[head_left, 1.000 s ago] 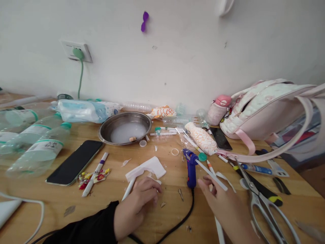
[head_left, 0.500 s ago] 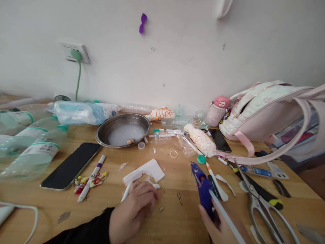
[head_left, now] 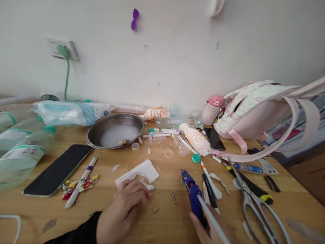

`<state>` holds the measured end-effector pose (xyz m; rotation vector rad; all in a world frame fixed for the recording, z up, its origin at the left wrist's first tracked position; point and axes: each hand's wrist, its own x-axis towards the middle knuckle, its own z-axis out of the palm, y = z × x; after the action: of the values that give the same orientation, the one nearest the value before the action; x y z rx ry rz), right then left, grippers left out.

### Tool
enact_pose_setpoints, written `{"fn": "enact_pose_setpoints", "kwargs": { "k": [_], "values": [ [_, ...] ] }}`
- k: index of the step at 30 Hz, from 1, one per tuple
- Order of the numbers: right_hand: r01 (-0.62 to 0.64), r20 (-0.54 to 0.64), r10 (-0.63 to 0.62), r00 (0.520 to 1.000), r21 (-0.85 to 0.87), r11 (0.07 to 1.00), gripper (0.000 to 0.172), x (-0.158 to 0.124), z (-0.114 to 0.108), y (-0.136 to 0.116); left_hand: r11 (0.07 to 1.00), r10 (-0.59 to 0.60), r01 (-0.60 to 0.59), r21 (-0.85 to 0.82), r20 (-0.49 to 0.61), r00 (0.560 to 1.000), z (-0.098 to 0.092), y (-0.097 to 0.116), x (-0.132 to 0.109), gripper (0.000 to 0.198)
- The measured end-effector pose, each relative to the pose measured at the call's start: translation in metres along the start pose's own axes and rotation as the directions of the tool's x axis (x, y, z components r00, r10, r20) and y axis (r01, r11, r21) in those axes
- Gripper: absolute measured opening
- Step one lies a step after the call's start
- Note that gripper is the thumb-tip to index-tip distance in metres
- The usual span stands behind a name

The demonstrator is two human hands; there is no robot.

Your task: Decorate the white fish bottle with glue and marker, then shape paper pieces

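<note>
My right hand (head_left: pixel 210 227) is wrapped round the handle of a blue glue gun (head_left: pixel 193 198), whose nozzle points away from me over the wooden table (head_left: pixel 167 179). A long white glue stick (head_left: pixel 212 217) sticks out of its back end toward me. My left hand (head_left: pixel 124 206) rests on the table with curled fingers, at the near edge of a torn white paper (head_left: pixel 139 171). Whatever lies under those fingers is hidden. A small white scrap (head_left: pixel 150 187) sits beside the fingertips. Markers (head_left: pixel 210 189) lie just right of the glue gun.
Large scissors (head_left: pixel 254 203) lie at the right, near a pink and white bag (head_left: pixel 256 112). A metal bowl (head_left: pixel 115 130) of cloudy liquid, a patterned fish shape (head_left: pixel 196 139), a black phone (head_left: pixel 58 169) and plastic bottles (head_left: pixel 22 156) surround the work area.
The view has shifted slightly to the right, so most things appear further left. The pen left of my left hand no longer shows. The glue gun stays in my right hand.
</note>
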<state>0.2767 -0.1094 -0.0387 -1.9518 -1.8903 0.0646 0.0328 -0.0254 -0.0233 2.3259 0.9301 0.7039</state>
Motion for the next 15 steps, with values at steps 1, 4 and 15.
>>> {"fn": "enact_pose_setpoints", "kwargs": {
  "k": [1,4,15],
  "values": [
    [0.025,-0.011,-0.025,1.0,-0.023,0.999,0.035,0.007,-0.001,-0.004,1.0,-0.008,0.008,-0.001,-0.004,1.0,0.0,0.001,0.0,0.025],
    [0.092,-0.048,-0.099,0.994,-0.13,0.987,0.027,0.027,0.0,-0.013,1.0,-0.026,0.026,-0.013,-0.028,0.999,0.001,0.004,-0.001,0.027],
    [-0.021,0.186,0.024,0.982,-0.017,1.0,0.031,0.027,-0.003,0.022,0.998,-0.059,0.06,0.005,-0.05,0.997,-0.002,0.002,-0.001,0.025]
  ]
}}
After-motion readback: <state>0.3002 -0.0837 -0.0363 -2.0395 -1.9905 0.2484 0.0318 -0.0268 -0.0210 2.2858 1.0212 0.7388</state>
